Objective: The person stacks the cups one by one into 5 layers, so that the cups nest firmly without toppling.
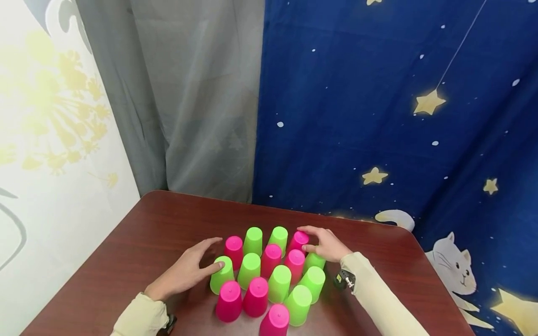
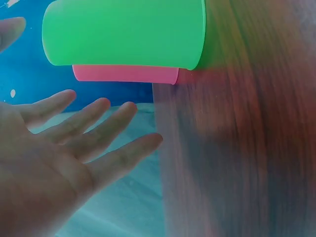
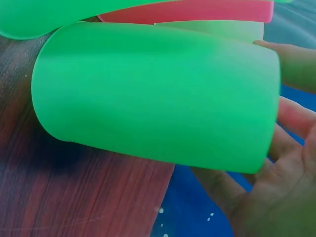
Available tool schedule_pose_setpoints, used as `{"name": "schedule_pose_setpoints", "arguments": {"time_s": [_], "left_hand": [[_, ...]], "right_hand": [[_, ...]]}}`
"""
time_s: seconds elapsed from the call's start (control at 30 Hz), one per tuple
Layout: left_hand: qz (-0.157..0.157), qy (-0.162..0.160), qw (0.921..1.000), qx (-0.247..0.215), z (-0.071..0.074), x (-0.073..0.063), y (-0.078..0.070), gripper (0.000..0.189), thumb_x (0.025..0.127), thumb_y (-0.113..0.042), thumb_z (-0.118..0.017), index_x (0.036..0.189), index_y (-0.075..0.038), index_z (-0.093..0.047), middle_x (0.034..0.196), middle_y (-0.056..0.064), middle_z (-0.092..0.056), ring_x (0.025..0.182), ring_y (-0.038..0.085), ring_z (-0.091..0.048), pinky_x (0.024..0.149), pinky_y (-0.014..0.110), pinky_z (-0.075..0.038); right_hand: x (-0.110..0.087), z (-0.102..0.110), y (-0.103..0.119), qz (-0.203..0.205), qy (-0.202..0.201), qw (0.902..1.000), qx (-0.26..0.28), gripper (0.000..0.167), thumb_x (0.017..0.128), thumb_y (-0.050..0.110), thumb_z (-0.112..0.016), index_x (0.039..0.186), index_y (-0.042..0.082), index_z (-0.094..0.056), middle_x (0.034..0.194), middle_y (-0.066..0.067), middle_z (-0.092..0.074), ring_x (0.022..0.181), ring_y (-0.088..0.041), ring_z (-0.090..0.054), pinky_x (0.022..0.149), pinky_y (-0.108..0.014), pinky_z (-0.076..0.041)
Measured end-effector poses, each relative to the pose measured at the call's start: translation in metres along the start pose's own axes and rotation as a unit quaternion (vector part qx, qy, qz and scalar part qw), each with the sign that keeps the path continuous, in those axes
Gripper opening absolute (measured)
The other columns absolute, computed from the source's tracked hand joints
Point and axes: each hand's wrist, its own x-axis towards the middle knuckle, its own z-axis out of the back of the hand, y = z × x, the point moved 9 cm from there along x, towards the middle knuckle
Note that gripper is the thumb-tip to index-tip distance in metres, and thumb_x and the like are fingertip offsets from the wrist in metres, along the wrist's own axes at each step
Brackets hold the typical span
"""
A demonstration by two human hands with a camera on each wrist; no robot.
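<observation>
Left hand and right hand, fingers loosely spread, flank upturned plastic cups, apparently grouping them; gentle inward pressure seems needed.

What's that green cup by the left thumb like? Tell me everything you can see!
The green cup is bright, plain and smooth, and looks like plastic. It stands upside down on the brown table, closed end up, wider rim down. It's at the group's left edge, with one pink cup behind it and another in front. The left grip has its thumb near the top, but the left wrist view shows a gap.
</observation>
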Motion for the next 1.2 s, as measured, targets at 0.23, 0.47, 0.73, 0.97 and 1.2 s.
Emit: {"name": "schedule_pose_setpoints", "arguments": {"time_s": [0.23, 0.47, 0.73, 0.97, 1.2], "left_hand": [[-0.017, -0.019, 0.9992, 0.032, -0.001, -0.006, -0.001, 0.064, 0.085, -0.047, -0.076, 0.135, -0.013, -0.054, 0.132, 0.005, -0.060, 0.121, 0.024, -0.060, 0.101, 0.051, -0.053], [-0.037, -0.028, 0.9982, 0.037, 0.002, -0.006, -0.004, 0.061, 0.085, -0.045, -0.077, 0.132, -0.012, -0.055, 0.127, 0.002, -0.061, 0.115, 0.022, -0.063, 0.098, 0.048, -0.055], [-0.061, -0.016, 0.9976, 0.027, -0.005, -0.006, -0.005, 0.058, 0.085, -0.044, -0.077, 0.131, -0.017, -0.055, 0.126, -0.002, -0.062, 0.112, 0.017, -0.064, 0.095, 0.040, -0.057], [-0.072, -0.007, 0.9974, 0.000, -0.008, -0.009, -0.005, 0.053, 0.085, -0.035, -0.080, 0.129, -0.019, -0.056, 0.122, -0.004, -0.062, 0.105, 0.011, -0.065, 0.092, 0.034, -0.058], [-0.082, 0.001, 0.9965, 0.013, -0.010, -0.009, -0.009, 0.053, 0.083, -0.033, -0.081, 0.129, -0.020, -0.057, 0.121, -0.007, -0.062, 0.106, 0.009, -0.062, 0.093, 0.035, -0.058]], "right_hand": [[0.002, -0.003, -0.004, -0.002, 0.002, 0.9999, 0.013, 0.053, 0.089, 0.015, -0.075, 0.138, 0.006, -0.058, 0.131, -0.015, -0.067, 0.122, -0.036, -0.063, 0.103, -0.056, -0.051], [0.009, -0.003, -0.004, 0.004, 0.000, 0.9996, 0.027, 0.049, 0.089, 0.016, -0.074, 0.136, 0.007, -0.060, 0.127, -0.014, -0.069, 0.119, -0.034, -0.064, 0.101, -0.054, -0.052], [0.009, 0.000, -0.007, 0.004, 0.012, 0.9987, 0.050, 0.049, 0.091, 0.014, -0.072, 0.136, 0.002, -0.058, 0.125, -0.019, -0.068, 0.113, -0.035, -0.067, 0.097, -0.049, -0.056], [0.012, 0.000, -0.012, 0.005, 0.019, 0.9966, 0.081, 0.048, 0.092, 0.009, -0.070, 0.137, 0.002, -0.056, 0.127, -0.022, -0.065, 0.114, -0.037, -0.068, 0.095, -0.044, -0.058], [0.018, 0.007, -0.018, 0.002, 0.027, 0.9960, 0.085, 0.048, 0.092, 0.009, -0.069, 0.138, 0.002, -0.056, 0.127, -0.023, -0.065, 0.114, -0.038, -0.068, 0.093, -0.043, -0.060]]}}
